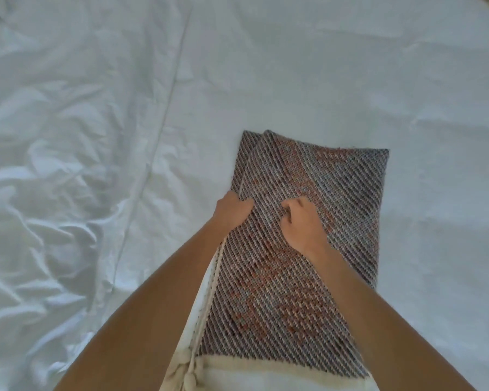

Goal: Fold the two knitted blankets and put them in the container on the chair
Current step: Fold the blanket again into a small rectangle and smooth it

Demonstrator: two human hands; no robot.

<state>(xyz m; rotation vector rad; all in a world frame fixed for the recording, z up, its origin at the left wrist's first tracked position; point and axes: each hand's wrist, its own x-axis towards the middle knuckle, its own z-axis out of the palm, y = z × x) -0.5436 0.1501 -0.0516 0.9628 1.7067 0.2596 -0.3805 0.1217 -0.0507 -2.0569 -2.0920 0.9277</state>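
Observation:
A knitted blanket (308, 179) with dark, grey and rust diagonal stripes lies folded into a long rectangle on the white bed sheet (294, 66). My left hand (232, 210) grips its left edge, fingers curled under the fold and thumb on top. My right hand (301, 221) rests on the middle of the blanket with its fingers curled into the knit. Under the near end lies a cream knitted blanket (237, 371) with tassels (185, 365), partly covered by the striped one. No chair or container is in view.
The bed sheet is smooth to the right and behind the blanket. To the left it is heavily wrinkled (54, 221), with a long seam (164, 117) running from the top toward the near edge.

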